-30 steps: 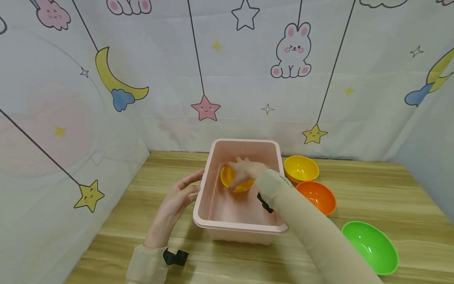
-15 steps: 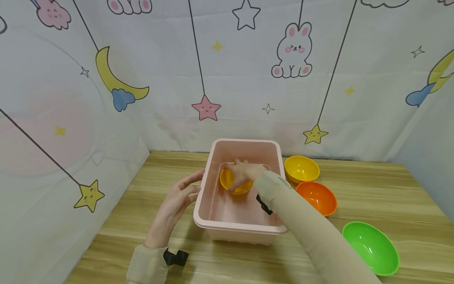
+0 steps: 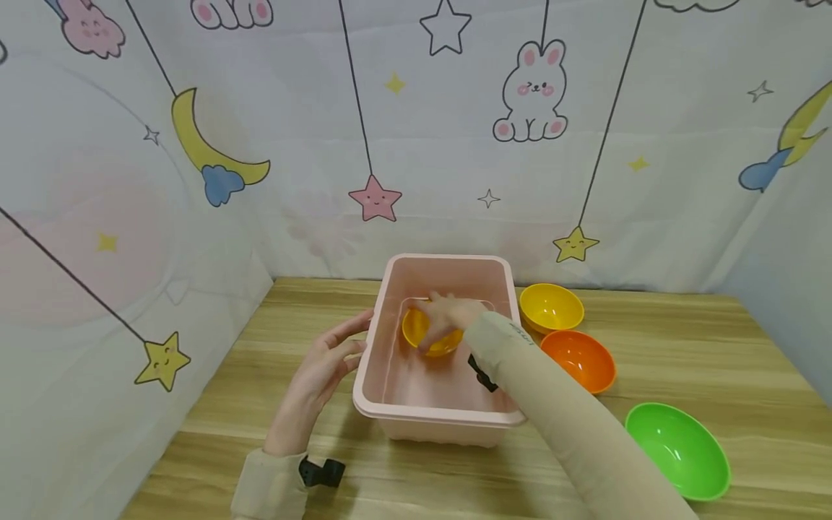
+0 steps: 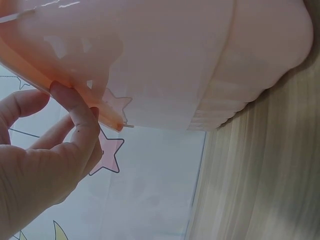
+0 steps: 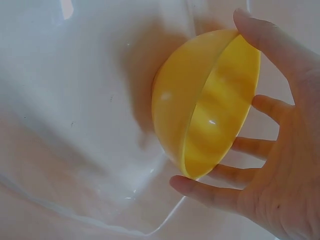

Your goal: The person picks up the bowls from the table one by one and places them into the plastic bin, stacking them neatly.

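Note:
A pink plastic bin (image 3: 442, 414) stands on the wooden table. My left hand (image 3: 325, 368) is at its left side, fingers bent; in the left wrist view that hand (image 4: 55, 145) holds the bin's rim edge between thumb and fingertips. Inside the bin, toward its far left, a yellow bowl (image 3: 416, 328) sits on the floor, partly covered by my right hand (image 3: 448, 315). The right wrist view shows the thumb at one side of the yellow bowl (image 5: 180, 100) and the spread fingers around the rest of its rim, gripping it; the bowl's inside is bare.
Right of the bin, another yellow bowl (image 3: 551, 308) stands at the back, an orange bowl (image 3: 578, 361) close in front of it. A green bowl (image 3: 679, 451) is nearer the front right. A patterned white curtain (image 3: 442, 144) hangs behind the table (image 3: 312, 296).
Over the last second the right hand and the yellow bowl in the bin have shifted very slightly toward me. The left hand stays at the rim; the other bowls keep their places.

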### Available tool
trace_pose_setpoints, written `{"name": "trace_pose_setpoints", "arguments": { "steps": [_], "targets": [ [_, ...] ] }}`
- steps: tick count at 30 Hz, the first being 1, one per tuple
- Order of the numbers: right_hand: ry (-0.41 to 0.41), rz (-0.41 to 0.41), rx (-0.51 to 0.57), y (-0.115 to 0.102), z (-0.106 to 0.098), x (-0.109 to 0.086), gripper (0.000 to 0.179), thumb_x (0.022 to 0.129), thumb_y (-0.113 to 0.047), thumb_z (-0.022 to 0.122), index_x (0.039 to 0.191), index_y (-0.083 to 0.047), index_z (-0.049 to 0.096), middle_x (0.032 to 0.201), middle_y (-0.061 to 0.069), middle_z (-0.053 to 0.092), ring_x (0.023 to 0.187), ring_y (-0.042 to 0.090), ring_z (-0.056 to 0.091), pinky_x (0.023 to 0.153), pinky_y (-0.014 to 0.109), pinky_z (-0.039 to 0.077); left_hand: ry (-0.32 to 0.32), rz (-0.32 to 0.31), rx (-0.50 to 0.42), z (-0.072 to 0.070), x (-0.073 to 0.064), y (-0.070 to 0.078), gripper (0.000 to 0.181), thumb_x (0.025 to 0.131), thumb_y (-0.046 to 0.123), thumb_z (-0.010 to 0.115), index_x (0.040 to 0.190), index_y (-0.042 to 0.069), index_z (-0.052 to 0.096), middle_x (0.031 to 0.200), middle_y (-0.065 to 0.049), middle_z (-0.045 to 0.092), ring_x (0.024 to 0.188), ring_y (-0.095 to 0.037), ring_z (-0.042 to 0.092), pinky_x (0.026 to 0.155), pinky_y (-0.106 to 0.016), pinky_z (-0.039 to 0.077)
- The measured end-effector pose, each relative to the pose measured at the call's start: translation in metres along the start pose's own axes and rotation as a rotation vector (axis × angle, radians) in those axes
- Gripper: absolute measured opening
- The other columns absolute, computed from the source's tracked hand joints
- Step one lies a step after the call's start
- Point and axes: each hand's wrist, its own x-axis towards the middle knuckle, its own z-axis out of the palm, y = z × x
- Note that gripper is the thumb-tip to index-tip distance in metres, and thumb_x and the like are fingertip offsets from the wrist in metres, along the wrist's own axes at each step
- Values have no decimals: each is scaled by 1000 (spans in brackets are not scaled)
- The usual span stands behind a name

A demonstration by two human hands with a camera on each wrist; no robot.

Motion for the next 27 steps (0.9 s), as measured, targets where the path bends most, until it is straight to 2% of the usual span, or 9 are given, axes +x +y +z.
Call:
{"name": "trace_pose_setpoints", "arguments": {
  "steps": [7, 15, 20, 27],
  "targets": [
    [2, -16, 9, 1, -2, -2, 87, 77, -50, 71, 149, -44, 24, 162, 4, 12, 147, 38, 19, 101, 75, 27, 3, 7, -10, 1, -1, -1, 56, 91, -1, 50, 145, -2, 37, 125, 1, 52, 108, -7, 58, 86, -25, 53],
    [-7, -20, 25, -2, -8, -8, 89, 77, -46, 73, 150, -43, 23, 162, 6, 13, 146, 38, 19, 106, 71, 24, -9, 12, -2, 0, 0, -1, 57, 91, 0, 51, 145, -3, 36, 127, -1, 51, 109, -6, 57, 87, -26, 52],
    [-13, -46, 21, -4, -11, -12, 88, 78, -44, 73, 151, -39, 25, 162, 9, 14, 146, 39, 19, 111, 66, 23, -4, 9, -3, 0, 0, 0, 57, 91, 0, 51, 145, -2, 37, 124, 2, 52, 110, -8, 57, 88, -27, 52],
    [-10, -77, -20, -7, -20, -18, 85, 76, -48, 73, 149, -34, 31, 159, 9, 22, 144, 37, 25, 113, 60, 25, -14, 7, 7, 0, -1, 0, 57, 91, 0, 51, 146, -2, 36, 124, 3, 52, 114, -10, 55, 90, -28, 51]
  ]
}}
